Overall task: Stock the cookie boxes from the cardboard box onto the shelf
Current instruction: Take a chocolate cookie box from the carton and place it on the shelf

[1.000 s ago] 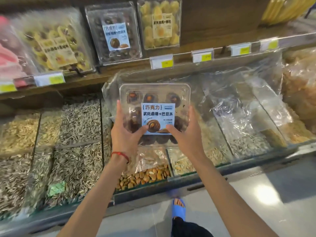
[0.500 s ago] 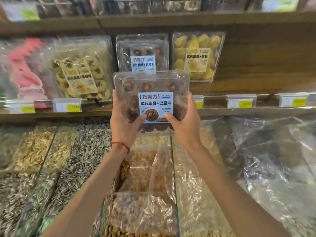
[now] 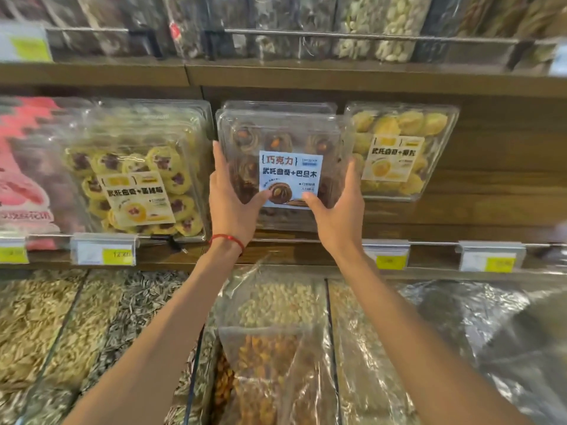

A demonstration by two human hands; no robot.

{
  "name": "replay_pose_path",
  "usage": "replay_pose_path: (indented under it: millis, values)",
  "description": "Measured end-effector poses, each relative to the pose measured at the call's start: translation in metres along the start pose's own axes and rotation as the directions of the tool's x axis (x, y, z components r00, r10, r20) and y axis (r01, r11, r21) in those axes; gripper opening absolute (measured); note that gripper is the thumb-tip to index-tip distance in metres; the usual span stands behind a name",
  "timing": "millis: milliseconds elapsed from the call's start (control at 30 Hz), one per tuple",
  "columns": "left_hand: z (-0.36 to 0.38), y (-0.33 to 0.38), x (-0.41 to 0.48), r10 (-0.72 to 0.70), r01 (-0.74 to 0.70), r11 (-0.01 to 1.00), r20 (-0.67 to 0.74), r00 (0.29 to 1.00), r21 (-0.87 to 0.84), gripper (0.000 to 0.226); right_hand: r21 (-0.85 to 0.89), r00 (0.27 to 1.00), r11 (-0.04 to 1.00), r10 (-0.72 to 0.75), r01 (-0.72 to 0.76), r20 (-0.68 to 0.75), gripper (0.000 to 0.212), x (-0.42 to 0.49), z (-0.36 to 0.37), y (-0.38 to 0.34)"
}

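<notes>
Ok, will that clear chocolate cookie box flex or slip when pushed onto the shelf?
Probably flexes slightly: the chocolate cookie box is thin clear plastic. Its glossy sides may slip, though left hand and right hand pinch both edges.

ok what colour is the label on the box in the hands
Light blue with red and black print, on the label of the cookie box; head view.

Gripping the chocolate cookie box (image 3: pixel 282 133) with left hand (image 3: pixel 228 207) and right hand (image 3: pixel 340 216), thumbs on its blue label (image 3: pixel 290 179). Held upright at the shelf (image 3: pixel 435 256), just in front of a matching box (image 3: pixel 276 105).
</notes>
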State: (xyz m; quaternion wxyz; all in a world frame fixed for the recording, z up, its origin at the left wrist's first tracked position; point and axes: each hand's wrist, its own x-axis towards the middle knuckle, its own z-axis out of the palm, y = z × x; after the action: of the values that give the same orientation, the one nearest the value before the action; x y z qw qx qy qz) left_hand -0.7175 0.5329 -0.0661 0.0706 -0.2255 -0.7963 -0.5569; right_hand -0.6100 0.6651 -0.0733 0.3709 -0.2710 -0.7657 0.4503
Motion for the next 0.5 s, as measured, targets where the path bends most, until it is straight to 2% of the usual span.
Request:
replay_pose_path:
  millis: [200,500]
  values:
    - [0.013,-0.024,-0.001,-0.015,0.015,1.0,0.01,1.0,0.009,0.112,-0.124,1.0,0.992,-0.015,0.014,-0.011,0.098,-0.001,0.017,0.027]
    - [0.019,-0.033,-0.001,-0.027,0.029,0.998,-0.026,0.999,0.056,0.111,-0.093,0.999,0.995,0.03,-0.027,0.024,0.1,0.0,0.02,0.028]
